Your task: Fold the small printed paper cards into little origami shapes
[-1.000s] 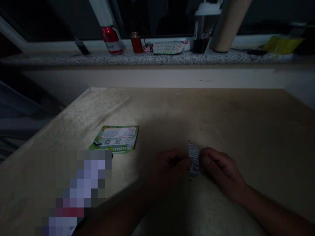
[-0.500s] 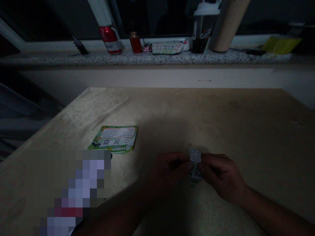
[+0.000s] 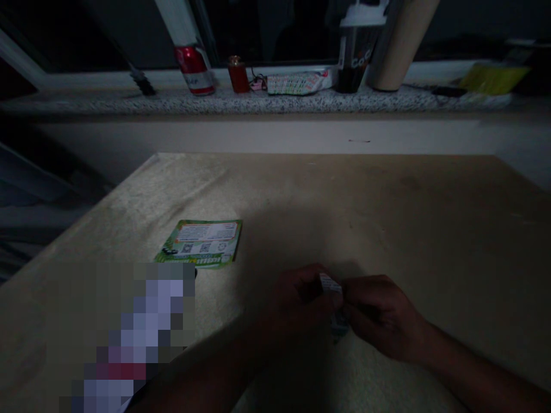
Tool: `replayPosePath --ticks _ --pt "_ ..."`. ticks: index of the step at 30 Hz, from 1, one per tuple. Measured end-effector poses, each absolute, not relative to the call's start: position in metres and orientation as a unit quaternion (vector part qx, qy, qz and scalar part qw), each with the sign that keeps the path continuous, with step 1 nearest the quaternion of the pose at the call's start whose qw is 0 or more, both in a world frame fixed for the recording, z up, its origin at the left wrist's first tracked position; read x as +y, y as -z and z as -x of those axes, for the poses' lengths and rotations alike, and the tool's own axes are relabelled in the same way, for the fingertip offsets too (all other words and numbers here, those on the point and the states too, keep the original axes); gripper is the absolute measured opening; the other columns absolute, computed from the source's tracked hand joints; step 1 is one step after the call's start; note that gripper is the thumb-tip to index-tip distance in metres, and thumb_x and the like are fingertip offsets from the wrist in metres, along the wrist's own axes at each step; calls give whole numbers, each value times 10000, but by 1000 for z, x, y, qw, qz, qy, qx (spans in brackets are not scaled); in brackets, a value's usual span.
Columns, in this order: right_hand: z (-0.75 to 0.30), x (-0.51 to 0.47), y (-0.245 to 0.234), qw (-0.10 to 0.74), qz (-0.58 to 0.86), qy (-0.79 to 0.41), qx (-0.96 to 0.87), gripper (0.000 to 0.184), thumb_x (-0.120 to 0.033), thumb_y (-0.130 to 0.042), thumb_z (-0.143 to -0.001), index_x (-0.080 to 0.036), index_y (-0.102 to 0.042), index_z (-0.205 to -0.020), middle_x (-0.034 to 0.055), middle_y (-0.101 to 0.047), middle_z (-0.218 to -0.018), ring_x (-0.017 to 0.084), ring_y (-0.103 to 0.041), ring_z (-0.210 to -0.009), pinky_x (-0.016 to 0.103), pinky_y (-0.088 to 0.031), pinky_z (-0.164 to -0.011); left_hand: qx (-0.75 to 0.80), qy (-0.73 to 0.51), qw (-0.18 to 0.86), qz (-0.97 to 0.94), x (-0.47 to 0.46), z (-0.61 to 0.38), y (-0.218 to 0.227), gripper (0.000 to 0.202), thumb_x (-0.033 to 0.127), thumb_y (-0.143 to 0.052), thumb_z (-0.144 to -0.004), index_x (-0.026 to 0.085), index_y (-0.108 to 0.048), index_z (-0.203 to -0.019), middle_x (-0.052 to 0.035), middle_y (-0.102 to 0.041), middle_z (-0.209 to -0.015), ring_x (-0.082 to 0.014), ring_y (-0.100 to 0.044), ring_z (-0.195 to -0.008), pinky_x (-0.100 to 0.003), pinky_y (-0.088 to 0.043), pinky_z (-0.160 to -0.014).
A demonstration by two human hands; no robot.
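I find the table (image 3: pixel 387 201) beneath the grip so dim that I judge the main risk is losing sight of the work. The green card (image 3: pixel 202 244) lies flat well to the left of the grip, untouched. The left hand (image 3: pixel 297 304) and right hand (image 3: pixel 379 315) meet, both pinching a small printed slip (image 3: pixel 331 285) at the fingertips, low over the table. It looks thin, so an uneven pull could tear or drop it. Fingers hide its lower part, and its print is unreadable.

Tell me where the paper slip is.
Head view, lower centre: the paper slip is pinched between the left hand and right hand, right of the green card.
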State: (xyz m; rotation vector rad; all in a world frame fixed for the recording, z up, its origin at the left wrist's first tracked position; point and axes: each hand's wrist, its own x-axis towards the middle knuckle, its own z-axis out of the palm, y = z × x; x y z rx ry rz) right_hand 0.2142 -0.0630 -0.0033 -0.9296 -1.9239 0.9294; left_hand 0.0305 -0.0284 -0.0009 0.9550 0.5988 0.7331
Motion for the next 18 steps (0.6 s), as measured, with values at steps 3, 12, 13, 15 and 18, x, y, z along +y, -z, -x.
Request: replayPosePath --ticks 3,12,13,15,18 --pt "-213 -63 2 396 353 -364 -765 245 -102 -534 -896 -198 -432 -695 -68 -377 -596 59 -349 -507 216 -260 -496 286 -339 780 -441 -29 -30 0 267 349 -837 -752 129 -687 -759 9 -578 -664 -103 -513 -620 -235 -397 -611" --pt "-210 -64 4 401 349 -368 -763 274 -99 -552 -878 -202 -405 -671 -77 -334 -593 65 -305 -504 227 -241 -486 321 -319 789 -416 -27 -30 0 268 352 -848 -680 134 -694 -688 3 -582 -621 -114 -503 -588 -246 -378 -588" --pt "-210 -65 4 395 351 -374 -762 277 -104 -547 -882 -203 -405 -666 -76 -335 -591 67 -307 -503 231 -240 -485 325 -317 780 -432 -27 -29 0 282 376 -846 -689 135 -697 -698 2 -583 -625 -115 -500 -588 -247 -371 -585" --pt "-211 -65 4 380 356 -393 -758 284 -125 -545 -895 -206 -406 -661 -75 -337 -589 73 -308 -501 237 -241 -482 326 -313 762 -465 -26 -28 -1 304 412 -833 -713 135 -706 -711 0 -578 -630 -115 -490 -586 -251 -355 -580" --pt "-212 -66 4 364 358 -419 -751 292 -147 -552 -903 -209 -403 -659 -75 -334 -583 76 -312 -499 238 -247 -480 330 -320 750 -476 -26 -27 -2 287 403 -828 -707 140 -717 -674 5 -544 -596 -118 -463 -572 -261 -332 -565"
